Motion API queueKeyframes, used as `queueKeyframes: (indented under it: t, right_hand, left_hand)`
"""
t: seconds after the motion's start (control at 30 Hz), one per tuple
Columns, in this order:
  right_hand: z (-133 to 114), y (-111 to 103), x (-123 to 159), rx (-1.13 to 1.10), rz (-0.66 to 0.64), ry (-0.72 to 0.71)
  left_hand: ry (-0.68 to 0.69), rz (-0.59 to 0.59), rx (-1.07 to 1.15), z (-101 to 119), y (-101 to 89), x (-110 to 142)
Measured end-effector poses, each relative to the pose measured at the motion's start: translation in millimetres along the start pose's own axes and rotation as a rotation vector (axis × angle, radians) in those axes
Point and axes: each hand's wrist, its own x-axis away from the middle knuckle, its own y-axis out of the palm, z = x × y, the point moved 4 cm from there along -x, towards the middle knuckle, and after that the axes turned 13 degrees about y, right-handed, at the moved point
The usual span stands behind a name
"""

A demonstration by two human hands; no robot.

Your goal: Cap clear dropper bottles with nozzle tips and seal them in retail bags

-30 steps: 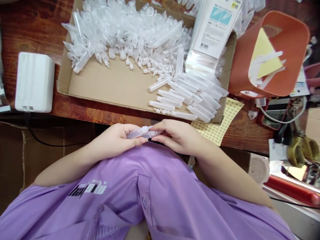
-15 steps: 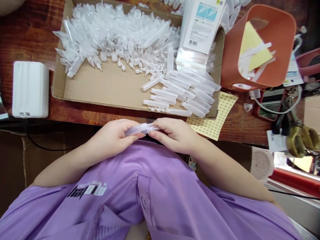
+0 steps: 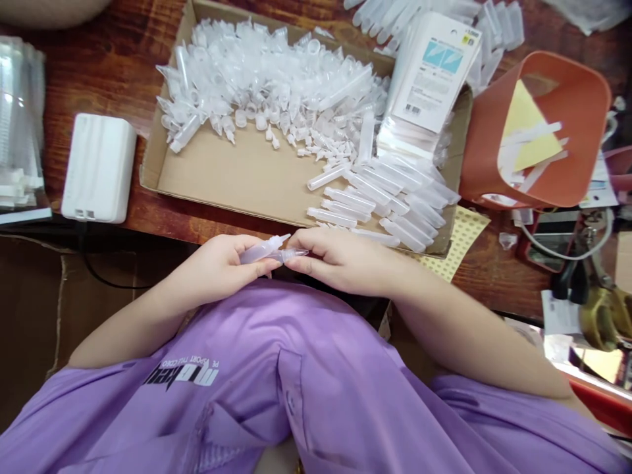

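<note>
Just in front of the purple shirt, my left hand [image 3: 224,263] is closed around small translucent plastic tubes, apparently two. The upper tube [image 3: 261,250] points up and to the right, its narrow white tip bare. Below it a clear conical nozzle [image 3: 295,253] sticks out toward the right. My right hand [image 3: 340,260] pinches at this nozzle with thumb and forefinger; its other fingers are curled behind. My fingers hide the back ends of the tubes.
A cardboard tray [image 3: 232,178] holds many clear nozzles, small caps and tubes [image 3: 380,191]. Printed plastic packets [image 3: 424,85] lean on its right side. An orange bin [image 3: 538,125], scissors [image 3: 600,309], a dotted yellow sheet [image 3: 467,240] and a white power adapter [image 3: 99,168] share the wooden table.
The camera view has swung, so the table's things appear farther right. My right fingers have shifted, and the upper tube's tip and the conical nozzle now show.
</note>
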Motion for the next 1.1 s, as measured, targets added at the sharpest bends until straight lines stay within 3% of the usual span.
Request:
queueKeyframes:
  t: [0.07,0.1,0.2,0.27,0.37,0.5,0.7,0.83,0.9,1.03,1.1]
  right_hand:
    - [-10.5,-20.3,-14.7,0.029,-0.089,-0.035]
    - [-14.9,-34.5,-26.7,0.055,-0.024,-0.033]
    - [-24.8,-79.3,-75.6,0.213,0.478,0.116]
    - [-35.7,-90.7,-113.1,0.338,0.622,0.124]
    - [-47.1,-89.2,-161.0,0.424,0.58,0.175]
    - [-56.6,-80.2,-182.7,0.479,0.532,0.249]
    - [-57.5,-73.2,-176.2,0.526,0.486,0.253]
    - [-46.4,-78.5,-144.2,0.282,0.5,0.156]
    - [-39.8,-76.0,-117.8,0.055,0.393,0.039]
    - [-30.4,-54.2,-61.9,-0.221,-0.022,-0.132]
    - [-26.2,-47.1,-41.7,-0.235,-0.048,-0.143]
  left_hand:
    - [-0.039,-0.006,0.086,-5.3,-6.1,4.3]
    - [-0.046,-0.014,0.139,-7.7,-8.2,6.3]
    - [-0.02,-0.019,0.277,-14.1,-10.9,10.1]
    - [-0.008,-0.02,0.333,-18.6,-9.5,11.5]
    - [-0.034,-0.026,0.393,-24.9,-6.1,13.8]
    - [-0.047,0.001,0.389,-28.1,-8.1,16.9]
    - [-0.027,-0.024,0.411,-24.3,-9.1,14.0]
    - [-0.021,-0.066,0.429,-26.5,-6.8,10.8]
    - [-0.008,-0.102,0.424,-28.0,-5.8,9.2]
    - [0.028,-0.176,0.382,-25.1,-3.5,5.8]
    - [0.033,-0.211,0.319,-21.6,-1.4,4.1]
